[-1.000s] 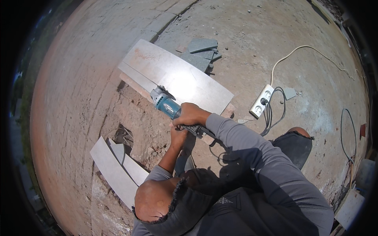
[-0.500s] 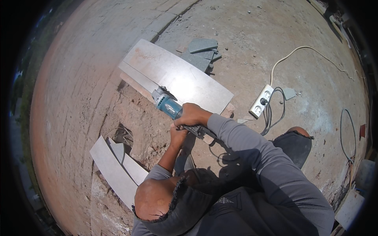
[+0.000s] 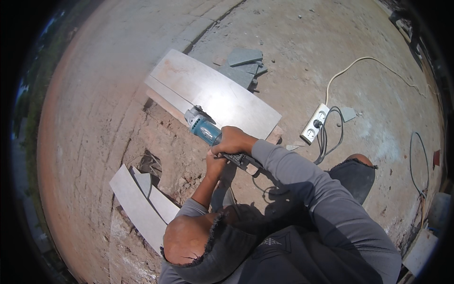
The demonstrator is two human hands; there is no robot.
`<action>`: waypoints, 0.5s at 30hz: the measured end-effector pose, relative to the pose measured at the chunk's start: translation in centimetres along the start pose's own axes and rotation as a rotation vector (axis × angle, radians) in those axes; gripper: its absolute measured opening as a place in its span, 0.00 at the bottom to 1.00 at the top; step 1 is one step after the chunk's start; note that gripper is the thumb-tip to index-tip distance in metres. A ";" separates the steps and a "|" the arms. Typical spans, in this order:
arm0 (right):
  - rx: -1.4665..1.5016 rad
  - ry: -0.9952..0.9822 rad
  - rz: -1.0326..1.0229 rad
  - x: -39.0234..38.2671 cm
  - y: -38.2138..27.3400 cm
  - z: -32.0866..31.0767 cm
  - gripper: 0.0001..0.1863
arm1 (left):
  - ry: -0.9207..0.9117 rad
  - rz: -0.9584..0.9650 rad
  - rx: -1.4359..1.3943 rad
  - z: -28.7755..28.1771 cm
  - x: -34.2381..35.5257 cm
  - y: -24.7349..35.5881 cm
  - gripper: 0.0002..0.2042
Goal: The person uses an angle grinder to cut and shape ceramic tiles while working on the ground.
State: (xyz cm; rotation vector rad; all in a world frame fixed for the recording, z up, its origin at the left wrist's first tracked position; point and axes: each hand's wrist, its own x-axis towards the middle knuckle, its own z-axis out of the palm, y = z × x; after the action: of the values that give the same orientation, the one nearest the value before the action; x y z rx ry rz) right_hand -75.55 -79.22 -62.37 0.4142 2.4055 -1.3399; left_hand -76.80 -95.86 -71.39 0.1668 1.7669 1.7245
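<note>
My right hand is wrapped round the body of a teal angle grinder. Lower down, my left hand grips the tool's rear part, its fingers partly hidden by the right hand and the handle. The grinder's grey head and disc sit at a large pale tile. A thin straight cut line runs from the tile's far left edge to the disc, along its near long side. Reddish dust hangs in the air beyond the tile's left end.
Grey-green stone pieces lie behind the tile. On the right a white power strip has a dark cable plugged in. Cut pale tile strips rest at lower left, beside broken soil and a hole. My knees flank the work.
The whole picture has shifted slightly down and right. Dust at the upper left looks a little thicker. Both hands stay on the grinder, with no clear movement along the tile.
</note>
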 end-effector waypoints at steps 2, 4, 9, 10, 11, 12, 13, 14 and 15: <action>0.020 0.020 -0.049 -0.1 -0.7 -0.5 0.39 | -0.014 0.052 -0.026 0.0 0.0 -0.2 0.11; 0.051 0.031 -0.089 -0.5 -1.7 -1.4 0.38 | -0.029 0.032 0.093 -0.3 0.3 0.1 0.15; 0.195 0.083 -0.122 -2.3 -3.9 -5.6 0.36 | 0.076 0.219 0.661 -0.7 0.4 5.7 0.35; 0.239 0.087 -0.116 -2.6 -4.0 -6.8 0.36 | -0.048 0.186 0.596 -0.7 0.4 8.0 0.40; 0.298 0.096 -0.098 -3.1 -4.0 -7.7 0.29 | -0.155 0.091 0.551 -0.2 0.0 10.3 0.44; 0.406 0.084 -0.076 -3.6 -3.9 -8.7 0.26 | -0.255 0.125 0.584 0.7 -0.7 12.6 0.45; 0.495 0.116 -0.083 -4.2 -3.8 -9.6 0.25 | -0.344 0.122 0.626 1.7 -1.4 14.7 0.46; 0.579 0.150 -0.080 -4.7 -3.6 -10.4 0.24 | -0.442 0.184 0.640 3.2 -1.9 16.7 0.47; 0.679 0.156 -0.118 -5.5 -3.3 -11.2 0.22 | -0.440 0.312 0.707 4.9 -1.9 18.3 0.46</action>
State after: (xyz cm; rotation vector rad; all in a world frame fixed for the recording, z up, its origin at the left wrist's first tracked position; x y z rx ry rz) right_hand -73.82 -71.71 -51.98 0.5673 2.0470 -2.2448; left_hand -79.09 -90.41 -53.26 1.0821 1.9867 1.0512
